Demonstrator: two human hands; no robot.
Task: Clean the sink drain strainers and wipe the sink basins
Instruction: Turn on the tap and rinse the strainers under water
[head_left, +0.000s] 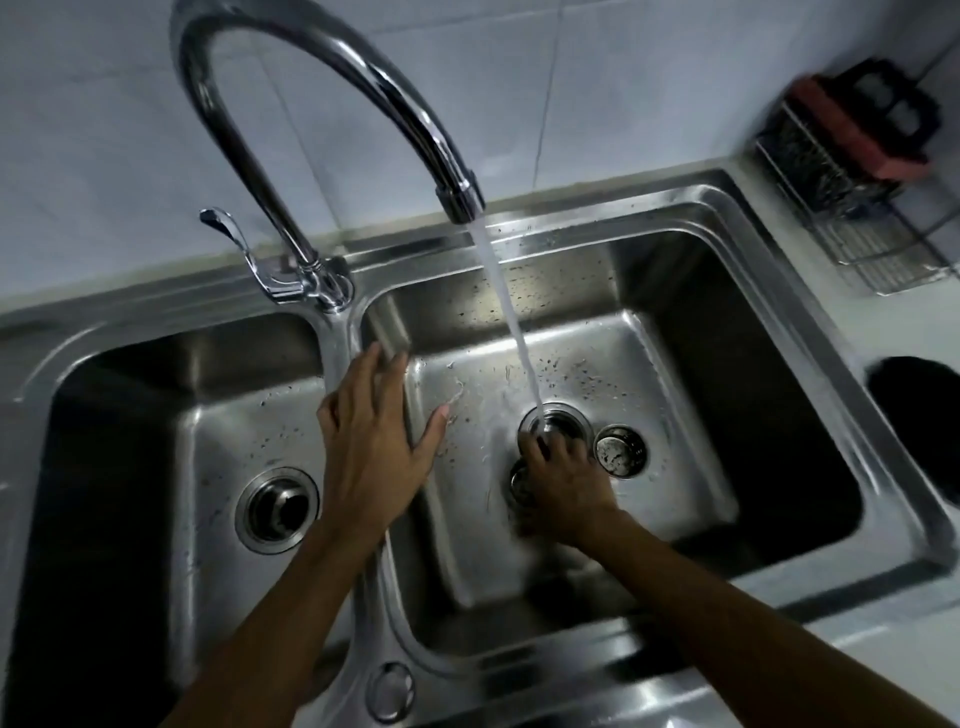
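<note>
Two basins are sharing one steel sink, and the faucet (332, 88) is swung over the right basin (675, 291) so that the water stream (511, 317) is falling straight into its open drain (563, 415). The right hand (563, 480) is reaching down to the near edge of that drain, its fingers (535, 447) curled under the stream, probably so the flow is doing the rinsing; whether they are clamped on anything I cannot tell, since the hand is covering what looks like a second strainer (519, 483) just beneath it. One strainer basket (621, 449) is sitting on the basin floor just beside the drain, toward the right wall, likely parked there within reach of the water. The left hand (371, 431) is lying flat on the divider (343, 338) between the basins, fingers spread and gripping nothing, seemingly bracing the lean. The left basin (130, 415) is staying dry-side, its drain fitting (278, 509) in place.
</note>
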